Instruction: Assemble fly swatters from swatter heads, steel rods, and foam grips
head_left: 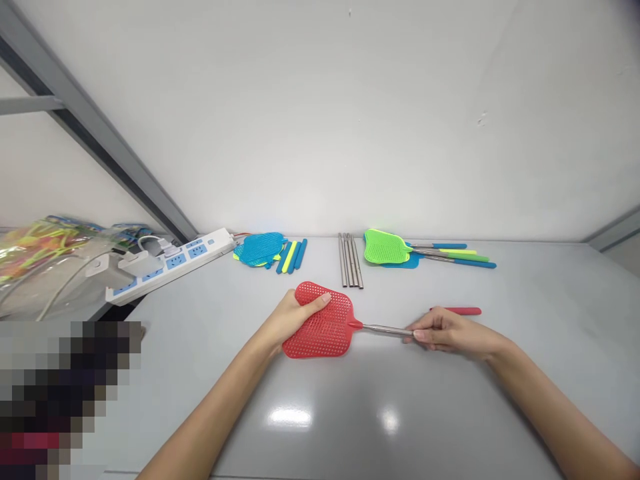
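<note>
My left hand (295, 317) grips the left side of a red perforated fly swatter head (327, 327), thumb lying on top and the other fingers hidden beneath. A thin metal rod (385, 329) runs from the head's narrow neck to the right. Around the rod's far end, the fingers of my right hand (443, 331) are closed. Just behind my right hand lies a red handle sleeve (465, 311), partly covered by the hand. The swatter is held level above the grey table (260, 427).
Several metal rods (351, 260) lie side by side at the back. Left of them are blue and yellow sleeves (293, 257) and stacked blue swatter heads (260, 249). Swatters with handles (387, 247) lie back right. A power strip (175, 263) and a plastic bag (50, 260) occupy the left.
</note>
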Demonstrator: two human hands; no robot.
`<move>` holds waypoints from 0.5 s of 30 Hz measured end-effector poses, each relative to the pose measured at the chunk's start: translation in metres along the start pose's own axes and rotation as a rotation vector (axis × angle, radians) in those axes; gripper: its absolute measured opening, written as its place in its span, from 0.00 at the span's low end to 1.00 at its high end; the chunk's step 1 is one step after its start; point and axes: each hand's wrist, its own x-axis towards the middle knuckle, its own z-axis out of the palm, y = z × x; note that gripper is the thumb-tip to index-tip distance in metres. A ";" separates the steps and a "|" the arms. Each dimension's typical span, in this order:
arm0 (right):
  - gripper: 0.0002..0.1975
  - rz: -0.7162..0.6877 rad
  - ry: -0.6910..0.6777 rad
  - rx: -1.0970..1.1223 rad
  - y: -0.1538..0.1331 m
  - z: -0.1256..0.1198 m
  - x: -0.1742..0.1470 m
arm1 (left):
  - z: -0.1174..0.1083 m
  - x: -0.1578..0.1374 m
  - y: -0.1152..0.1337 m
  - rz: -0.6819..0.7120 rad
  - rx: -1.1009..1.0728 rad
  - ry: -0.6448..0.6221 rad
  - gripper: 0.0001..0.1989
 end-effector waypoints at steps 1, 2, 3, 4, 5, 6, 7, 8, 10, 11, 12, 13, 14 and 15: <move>0.20 0.007 0.001 0.031 0.001 0.000 0.001 | 0.001 0.000 -0.001 0.010 0.004 0.002 0.14; 0.20 0.012 0.001 0.061 0.001 -0.001 0.001 | 0.002 0.000 -0.001 0.021 0.010 0.004 0.14; 0.19 0.016 0.001 0.085 0.002 -0.001 0.002 | 0.003 0.000 -0.002 0.036 0.020 0.007 0.14; 0.19 0.016 0.002 0.100 0.003 -0.002 0.002 | 0.004 0.000 -0.003 0.051 0.036 0.012 0.14; 0.19 0.015 0.002 0.113 0.003 -0.003 0.002 | 0.004 0.000 -0.003 0.066 0.054 0.018 0.14; 0.18 0.013 0.001 0.125 0.004 -0.003 0.001 | 0.005 0.000 -0.003 0.078 0.072 0.026 0.14; 0.18 0.012 -0.001 0.136 0.004 -0.004 0.001 | 0.006 0.000 -0.004 0.089 0.088 0.033 0.14; 0.18 0.009 -0.004 0.145 0.005 -0.004 0.000 | 0.007 0.000 -0.004 0.099 0.102 0.041 0.14; 0.17 0.004 -0.012 0.155 0.005 -0.005 0.000 | 0.009 -0.001 -0.004 0.119 0.131 0.060 0.14; 0.17 0.003 -0.016 0.157 0.005 -0.005 0.000 | 0.010 -0.001 -0.004 0.129 0.145 0.068 0.14; 0.17 0.003 -0.019 0.160 0.005 -0.005 0.000 | 0.011 -0.001 -0.004 0.137 0.159 0.075 0.14; 0.17 0.005 -0.021 0.164 0.005 -0.005 0.000 | 0.011 -0.001 -0.004 0.144 0.171 0.078 0.14; 0.17 0.008 -0.020 0.169 0.005 -0.005 0.001 | 0.012 -0.002 -0.004 0.149 0.181 0.078 0.13; 0.17 0.011 -0.020 0.172 0.005 -0.005 0.001 | 0.013 -0.002 -0.004 0.154 0.190 0.075 0.13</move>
